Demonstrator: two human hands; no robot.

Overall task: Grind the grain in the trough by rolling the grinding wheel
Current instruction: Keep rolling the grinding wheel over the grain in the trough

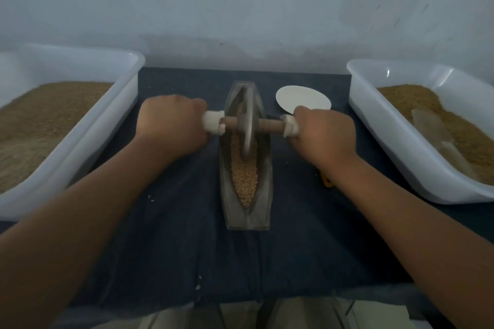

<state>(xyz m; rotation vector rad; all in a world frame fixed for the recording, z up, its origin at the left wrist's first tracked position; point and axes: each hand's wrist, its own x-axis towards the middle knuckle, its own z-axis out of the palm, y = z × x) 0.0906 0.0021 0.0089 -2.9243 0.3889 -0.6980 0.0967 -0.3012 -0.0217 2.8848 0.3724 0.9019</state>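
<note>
A narrow boat-shaped metal trough (263, 195) lies lengthwise on the dark cloth, pointing away from me. Golden grain (244, 176) fills its groove. The grey grinding wheel (248, 123) stands upright in the far half of the groove, on a wooden axle (270, 123) with white-wrapped ends. My left hand (171, 125) grips the left handle (212, 121). On the other side, my right hand (324, 133) grips the right handle (290, 125). Both fists hide most of the handles.
A white tub (88, 125) of brown ground grain stands at the left. Another white tub (379, 128) at the right holds grain and a clear scoop (430, 128). A white disc (302, 99) lies behind my right hand. A pale wall closes the far side.
</note>
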